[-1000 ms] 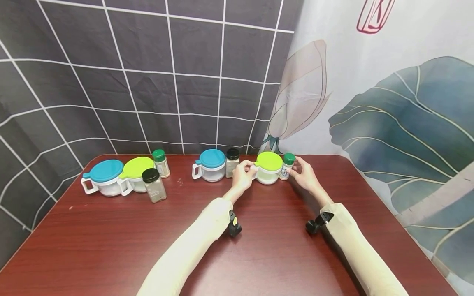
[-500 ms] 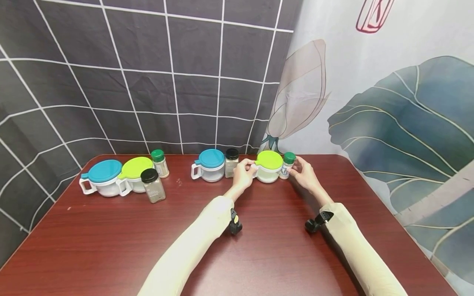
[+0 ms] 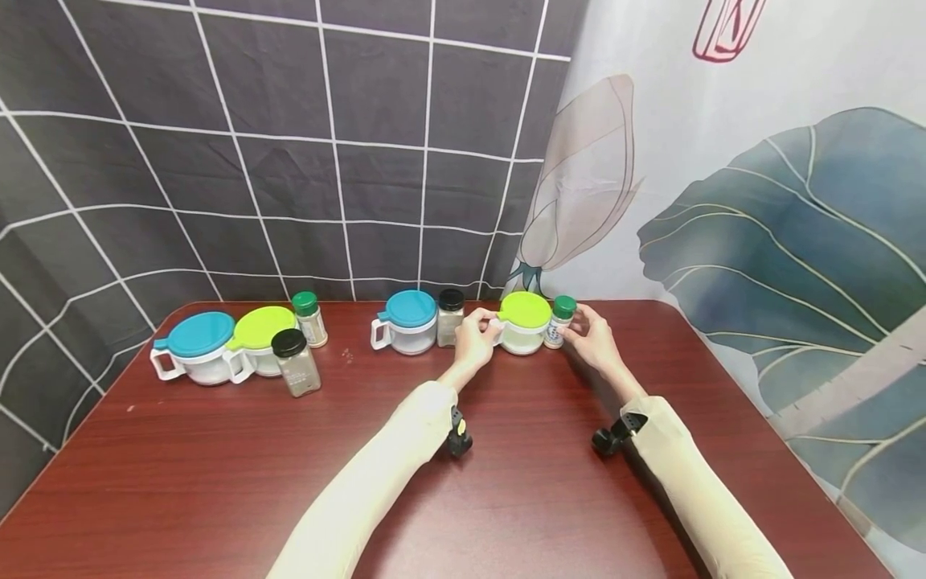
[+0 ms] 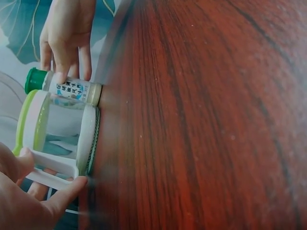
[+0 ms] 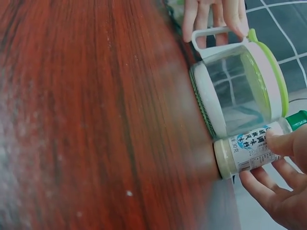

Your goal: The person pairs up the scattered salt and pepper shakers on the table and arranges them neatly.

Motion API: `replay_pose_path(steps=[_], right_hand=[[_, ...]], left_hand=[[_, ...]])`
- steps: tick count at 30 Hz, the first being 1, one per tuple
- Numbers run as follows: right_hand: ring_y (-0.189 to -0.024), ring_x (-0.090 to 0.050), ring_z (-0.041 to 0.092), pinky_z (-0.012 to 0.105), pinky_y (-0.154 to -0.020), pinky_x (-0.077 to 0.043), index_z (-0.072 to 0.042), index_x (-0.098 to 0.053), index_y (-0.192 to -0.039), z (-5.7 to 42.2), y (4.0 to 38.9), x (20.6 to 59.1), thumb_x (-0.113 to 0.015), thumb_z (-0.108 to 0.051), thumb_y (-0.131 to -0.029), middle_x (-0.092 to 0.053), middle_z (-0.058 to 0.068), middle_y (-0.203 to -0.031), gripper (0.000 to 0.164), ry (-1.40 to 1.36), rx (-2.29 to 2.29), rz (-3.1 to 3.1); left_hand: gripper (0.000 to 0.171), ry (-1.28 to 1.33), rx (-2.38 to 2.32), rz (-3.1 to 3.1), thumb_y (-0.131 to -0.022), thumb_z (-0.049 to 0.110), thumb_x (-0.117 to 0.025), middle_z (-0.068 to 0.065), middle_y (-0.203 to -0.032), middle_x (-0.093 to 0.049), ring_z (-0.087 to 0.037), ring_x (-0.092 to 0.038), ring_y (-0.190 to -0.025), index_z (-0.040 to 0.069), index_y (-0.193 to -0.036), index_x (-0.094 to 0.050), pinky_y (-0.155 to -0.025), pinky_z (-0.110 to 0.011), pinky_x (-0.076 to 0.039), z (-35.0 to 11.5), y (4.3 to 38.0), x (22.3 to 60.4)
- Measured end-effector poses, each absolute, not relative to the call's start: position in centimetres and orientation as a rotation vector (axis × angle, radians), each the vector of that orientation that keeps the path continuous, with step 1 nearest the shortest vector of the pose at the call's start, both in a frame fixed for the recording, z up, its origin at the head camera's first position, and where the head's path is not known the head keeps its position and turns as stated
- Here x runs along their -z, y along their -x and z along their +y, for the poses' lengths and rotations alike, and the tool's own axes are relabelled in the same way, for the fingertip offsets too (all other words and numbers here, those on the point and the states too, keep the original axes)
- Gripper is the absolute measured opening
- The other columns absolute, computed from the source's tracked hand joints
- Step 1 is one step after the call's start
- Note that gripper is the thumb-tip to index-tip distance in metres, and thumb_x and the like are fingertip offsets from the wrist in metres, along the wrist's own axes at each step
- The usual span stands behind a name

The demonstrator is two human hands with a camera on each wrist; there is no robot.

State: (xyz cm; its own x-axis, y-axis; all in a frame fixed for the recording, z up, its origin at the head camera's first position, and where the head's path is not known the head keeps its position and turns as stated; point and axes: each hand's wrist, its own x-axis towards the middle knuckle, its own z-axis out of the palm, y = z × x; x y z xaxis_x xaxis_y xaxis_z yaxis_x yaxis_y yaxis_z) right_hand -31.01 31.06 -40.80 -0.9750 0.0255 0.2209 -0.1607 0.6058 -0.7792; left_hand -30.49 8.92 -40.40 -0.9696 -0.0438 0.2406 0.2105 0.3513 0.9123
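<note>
My left hand (image 3: 473, 344) holds the white handle of a clear seasoning jar (image 3: 522, 341) with a lime-green lid. In the left wrist view, thumb and fingers lie around that handle (image 4: 55, 165). Directly to the jar's right stands a small spice shaker (image 3: 555, 331) with a green cap and a printed label. My right hand (image 3: 595, 342) grips the shaker from its right side, thumb on the label in the right wrist view. Shaker (image 5: 252, 148) and jar (image 5: 235, 91) stand side by side, upright on the table, seemingly touching.
Left of my left hand are a black-capped spice bottle (image 3: 450, 322) and a blue-lidded jar (image 3: 410, 322). Farther left stand another blue-lidded jar (image 3: 201, 342), a green-lidded jar (image 3: 264, 334), a black-capped bottle (image 3: 298, 370) and a green-capped shaker (image 3: 311, 322). Curtains hang behind the reddish-brown table (image 3: 528, 482).
The head view has shifted slightly, so the scene sits a little farther left. Both hands keep their hold, and the jar and shaker stay in place.
</note>
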Motion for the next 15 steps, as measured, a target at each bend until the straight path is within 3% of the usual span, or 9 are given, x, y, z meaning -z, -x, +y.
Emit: replay_pose_path(steps=[15], right_hand=[[-0.115,-0.058,0.042,0.052,-0.096,-0.049,0.004,-0.043,-0.134,30.57,30.73,41.16,-0.063,-0.003,-0.090,-0.056,0.030,-0.126,0.048,-0.065,-1.322,-2.569]], left_hand=[[0.017,0.139,1.670,-2.397,-0.086,0.007,-0.066,-0.018,-0.092,-0.074,-0.030,-0.070,-0.091,0.004,-0.102,-0.069,-0.082,-0.038,-0.054,8.84,30.41,40.17]])
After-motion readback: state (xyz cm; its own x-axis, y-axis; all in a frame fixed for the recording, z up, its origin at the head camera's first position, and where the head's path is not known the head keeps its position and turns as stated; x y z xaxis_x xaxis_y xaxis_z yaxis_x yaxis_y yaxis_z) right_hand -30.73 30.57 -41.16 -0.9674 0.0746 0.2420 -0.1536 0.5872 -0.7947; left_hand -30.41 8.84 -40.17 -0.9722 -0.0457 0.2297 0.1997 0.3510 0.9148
